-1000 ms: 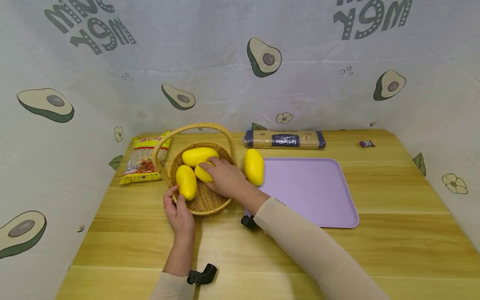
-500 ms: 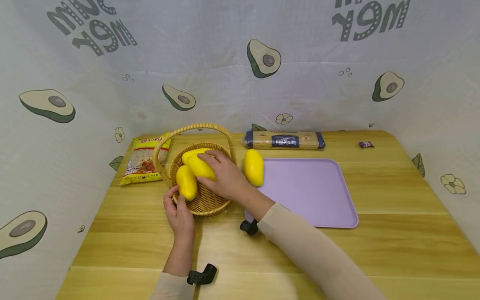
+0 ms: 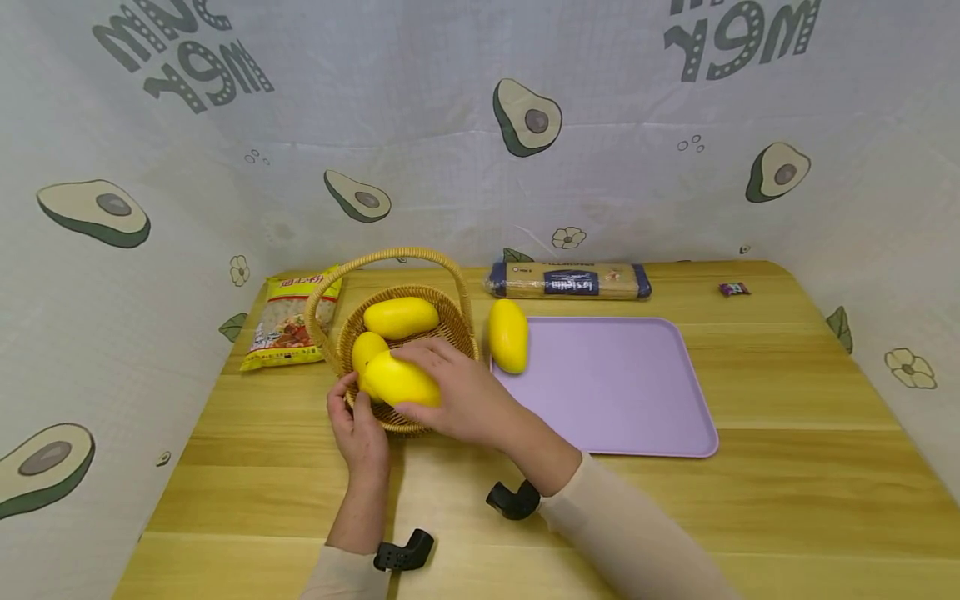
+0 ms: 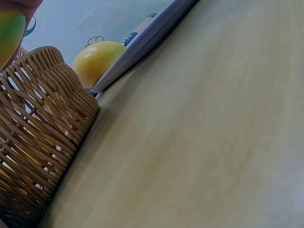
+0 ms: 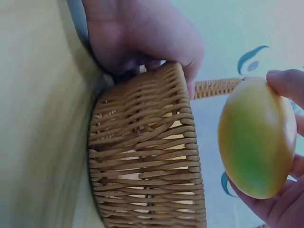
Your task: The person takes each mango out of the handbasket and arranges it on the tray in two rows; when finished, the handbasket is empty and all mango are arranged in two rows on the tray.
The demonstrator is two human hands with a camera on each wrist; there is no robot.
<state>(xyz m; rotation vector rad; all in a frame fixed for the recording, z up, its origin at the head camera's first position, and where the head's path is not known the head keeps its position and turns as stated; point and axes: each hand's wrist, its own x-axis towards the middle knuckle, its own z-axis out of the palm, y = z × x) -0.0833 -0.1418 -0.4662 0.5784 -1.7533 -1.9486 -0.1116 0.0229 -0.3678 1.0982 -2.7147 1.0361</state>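
at the wooden tabletop [image 3: 795, 375], clutching 1 yellow mango [image 3: 401, 380] right above the basket [image 5: 147, 159] in the right grip [image 3: 468, 396], clasping its rim with the left grip [image 3: 362, 437]!

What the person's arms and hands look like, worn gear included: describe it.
Both hands are bare. Plain beige sleeves cover the forearms but stop short of the wrists. A black, bent device is worn near each sleeve's end. No cables are visible.
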